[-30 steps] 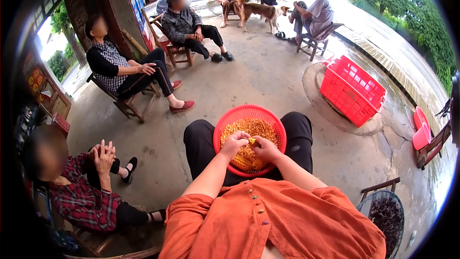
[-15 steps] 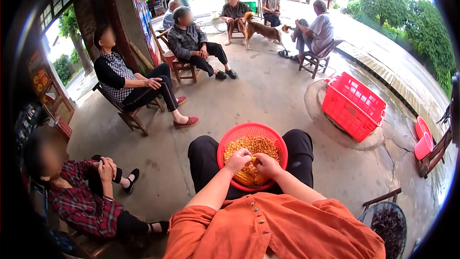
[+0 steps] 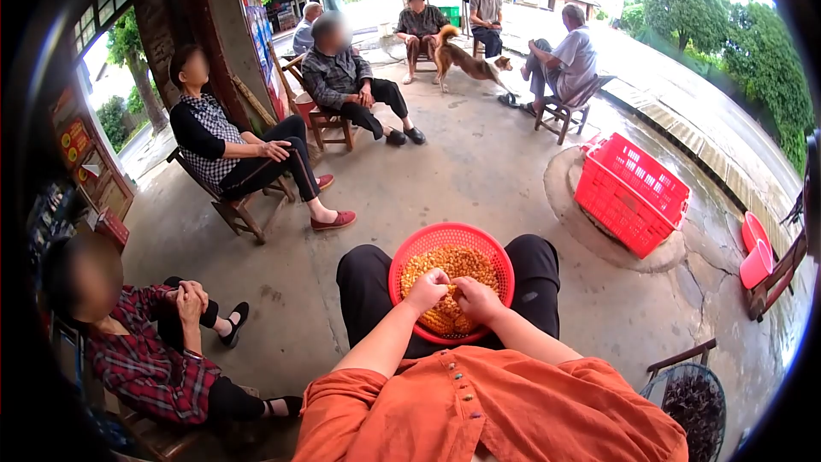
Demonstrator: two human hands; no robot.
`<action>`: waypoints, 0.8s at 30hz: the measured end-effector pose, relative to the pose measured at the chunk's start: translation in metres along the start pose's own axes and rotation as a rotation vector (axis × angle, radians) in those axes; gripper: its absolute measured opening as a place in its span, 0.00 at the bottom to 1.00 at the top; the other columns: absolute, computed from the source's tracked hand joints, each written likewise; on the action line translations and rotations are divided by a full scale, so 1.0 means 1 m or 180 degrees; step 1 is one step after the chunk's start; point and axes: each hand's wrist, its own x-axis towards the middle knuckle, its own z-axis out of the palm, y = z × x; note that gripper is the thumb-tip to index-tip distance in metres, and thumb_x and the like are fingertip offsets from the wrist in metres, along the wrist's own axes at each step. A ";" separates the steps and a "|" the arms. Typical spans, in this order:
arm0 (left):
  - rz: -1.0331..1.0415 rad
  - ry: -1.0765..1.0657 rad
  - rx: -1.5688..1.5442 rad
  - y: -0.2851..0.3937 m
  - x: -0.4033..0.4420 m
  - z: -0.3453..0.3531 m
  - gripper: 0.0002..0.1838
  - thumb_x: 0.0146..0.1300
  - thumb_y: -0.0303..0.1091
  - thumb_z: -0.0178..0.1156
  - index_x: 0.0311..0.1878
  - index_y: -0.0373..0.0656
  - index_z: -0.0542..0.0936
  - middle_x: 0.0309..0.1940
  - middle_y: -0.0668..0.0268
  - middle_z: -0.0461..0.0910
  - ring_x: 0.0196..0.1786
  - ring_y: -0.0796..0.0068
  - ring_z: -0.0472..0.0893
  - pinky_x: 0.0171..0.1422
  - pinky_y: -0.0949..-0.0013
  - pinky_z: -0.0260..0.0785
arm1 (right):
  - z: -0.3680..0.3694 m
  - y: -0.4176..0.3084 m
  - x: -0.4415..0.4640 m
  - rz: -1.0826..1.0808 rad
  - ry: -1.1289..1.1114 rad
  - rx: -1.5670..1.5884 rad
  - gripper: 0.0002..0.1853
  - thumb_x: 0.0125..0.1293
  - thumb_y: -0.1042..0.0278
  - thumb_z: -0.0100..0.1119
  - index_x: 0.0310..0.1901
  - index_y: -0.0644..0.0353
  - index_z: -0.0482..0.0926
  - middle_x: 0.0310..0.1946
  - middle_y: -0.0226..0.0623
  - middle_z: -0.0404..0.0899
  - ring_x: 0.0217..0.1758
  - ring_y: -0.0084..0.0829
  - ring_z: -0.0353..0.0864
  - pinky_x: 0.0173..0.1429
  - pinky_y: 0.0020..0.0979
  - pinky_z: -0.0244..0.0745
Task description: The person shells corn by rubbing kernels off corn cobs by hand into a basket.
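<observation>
Dog [image 3: 468, 65] lowered head | left hand [image 3: 427, 289], right hand [image 3: 477, 299]: pinched grip on corn [image 3: 451, 295]

Bright, soft daylight from 12 to 2 o'clock; road [image 3: 684, 91] glaring pale at 2. Pillar [image 3: 205, 26] dim at 10. Fisheye bends edges, black rim around. My left hand [image 3: 427, 289], right hand [image 3: 478, 299] evenly lit, fine detail lost.

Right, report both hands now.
Left hand: closed, fingers curled over the corn; anything held cannot be made out.
Right hand: closed, fingers curled beside the left; contents cannot be told.
</observation>
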 end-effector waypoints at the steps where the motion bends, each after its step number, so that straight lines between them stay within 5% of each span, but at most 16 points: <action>1: -0.0081 -0.0054 -0.0130 0.002 -0.001 -0.001 0.04 0.56 0.23 0.55 0.35 0.42 0.74 0.26 0.71 0.73 0.25 0.81 0.72 0.28 0.76 0.66 | -0.001 -0.002 0.000 -0.0002 0.0000 0.0000 0.13 0.60 0.73 0.52 0.46 0.61 0.76 0.37 0.50 0.78 0.43 0.50 0.79 0.46 0.43 0.74; 13: -0.0038 -0.0136 -0.0369 0.011 -0.005 0.001 0.09 0.61 0.25 0.56 0.46 0.41 0.75 0.37 0.69 0.76 0.39 0.80 0.76 0.46 0.75 0.71 | -0.001 0.001 0.001 0.0717 -0.0179 0.0579 0.16 0.65 0.64 0.56 0.51 0.62 0.74 0.40 0.52 0.80 0.46 0.50 0.80 0.49 0.40 0.74; 16: 0.0033 -0.0235 -0.0318 0.015 -0.006 0.003 0.13 0.63 0.29 0.59 0.51 0.40 0.76 0.41 0.68 0.77 0.44 0.79 0.77 0.52 0.74 0.70 | 0.000 0.001 0.001 0.0847 0.0182 0.0829 0.14 0.64 0.67 0.60 0.47 0.63 0.74 0.34 0.46 0.80 0.37 0.38 0.80 0.43 0.34 0.73; 19: -0.0066 -0.0397 -0.0503 0.012 -0.003 0.000 0.14 0.66 0.32 0.60 0.53 0.40 0.75 0.43 0.69 0.77 0.47 0.79 0.77 0.55 0.73 0.70 | 0.000 -0.004 0.000 0.0855 0.0188 0.0172 0.22 0.62 0.63 0.64 0.52 0.65 0.69 0.31 0.45 0.81 0.35 0.39 0.82 0.41 0.35 0.75; 20: -0.0139 -0.0472 -0.0571 0.010 -0.002 -0.001 0.15 0.66 0.33 0.60 0.53 0.39 0.75 0.43 0.69 0.78 0.47 0.79 0.77 0.54 0.74 0.70 | -0.002 -0.005 0.000 0.0914 0.0149 0.0351 0.25 0.62 0.55 0.63 0.52 0.63 0.67 0.34 0.52 0.80 0.39 0.50 0.82 0.42 0.42 0.75; 24: -0.0175 -0.0735 -0.0400 0.012 -0.002 -0.002 0.15 0.67 0.34 0.59 0.53 0.39 0.75 0.43 0.69 0.78 0.47 0.78 0.77 0.54 0.73 0.69 | -0.005 -0.014 0.000 0.0929 0.0315 0.0388 0.26 0.61 0.56 0.63 0.54 0.63 0.67 0.33 0.54 0.80 0.38 0.51 0.82 0.41 0.42 0.75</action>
